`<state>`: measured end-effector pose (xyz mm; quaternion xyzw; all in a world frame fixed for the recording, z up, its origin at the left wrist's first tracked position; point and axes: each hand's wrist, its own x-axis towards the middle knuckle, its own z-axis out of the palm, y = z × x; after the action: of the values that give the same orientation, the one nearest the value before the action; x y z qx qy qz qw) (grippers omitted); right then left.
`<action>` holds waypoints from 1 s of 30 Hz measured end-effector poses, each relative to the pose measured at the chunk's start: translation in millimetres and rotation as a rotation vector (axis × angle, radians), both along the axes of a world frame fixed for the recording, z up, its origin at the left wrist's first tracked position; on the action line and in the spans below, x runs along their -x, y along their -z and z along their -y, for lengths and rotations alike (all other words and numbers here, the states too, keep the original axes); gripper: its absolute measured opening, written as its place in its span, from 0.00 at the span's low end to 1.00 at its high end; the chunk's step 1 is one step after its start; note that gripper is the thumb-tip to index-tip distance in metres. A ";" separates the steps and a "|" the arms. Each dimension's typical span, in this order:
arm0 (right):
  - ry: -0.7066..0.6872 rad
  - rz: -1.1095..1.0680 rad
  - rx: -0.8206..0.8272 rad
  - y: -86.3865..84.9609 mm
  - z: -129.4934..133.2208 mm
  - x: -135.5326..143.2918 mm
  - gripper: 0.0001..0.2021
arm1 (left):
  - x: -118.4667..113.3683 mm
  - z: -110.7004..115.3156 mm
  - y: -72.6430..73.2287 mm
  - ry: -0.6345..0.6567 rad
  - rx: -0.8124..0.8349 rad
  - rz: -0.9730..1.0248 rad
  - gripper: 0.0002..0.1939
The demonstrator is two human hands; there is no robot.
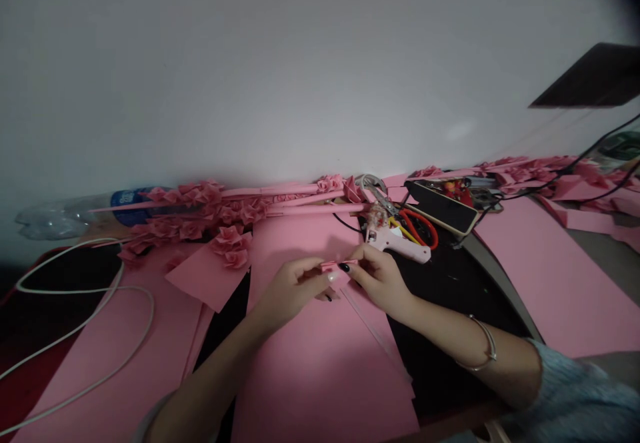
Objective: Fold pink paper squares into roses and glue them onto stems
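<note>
Between my two hands is a small folded piece of pink paper (341, 274). My left hand (300, 288) pinches its left side, thumb on the near face. My right hand (379, 278) grips the right side, its dark-nailed thumb pressed on the paper. A thin pale stick or strip (373, 330) runs from under the hands down to the right; I cannot tell if it joins the folded piece. Below the hands lies a large pink paper sheet (320, 376). Just beyond my right hand rests a light pink glue gun (400, 244).
Finished pink paper flowers (233, 246) are heaped at back left beside a plastic bottle (55, 220). Behind the glue gun are red-handled scissors (423, 226) and a phone (443, 206). A white cable (150, 310) loops at left. More pink sheets (555, 276) lie at right.
</note>
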<state>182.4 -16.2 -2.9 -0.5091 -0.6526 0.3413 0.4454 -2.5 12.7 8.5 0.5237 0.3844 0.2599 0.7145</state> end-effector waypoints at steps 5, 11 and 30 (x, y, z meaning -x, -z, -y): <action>0.107 0.014 -0.020 1.1 -0.5 1.2 0.10 | -3.5 3.9 3.8 -0.059 -0.110 -0.101 0.06; -0.065 0.208 -0.170 -2.4 1.5 1.2 0.09 | -2.6 5.9 6.1 -0.089 -0.289 -0.216 0.11; -0.210 0.137 -0.096 -10.9 -5.4 -0.7 0.12 | -0.4 6.0 2.4 -0.194 -0.384 -0.116 0.05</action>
<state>183.1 -10.8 8.0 -0.4380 -0.7468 0.3191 0.3855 -2.1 6.7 6.1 0.6247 0.4170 0.3652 0.5500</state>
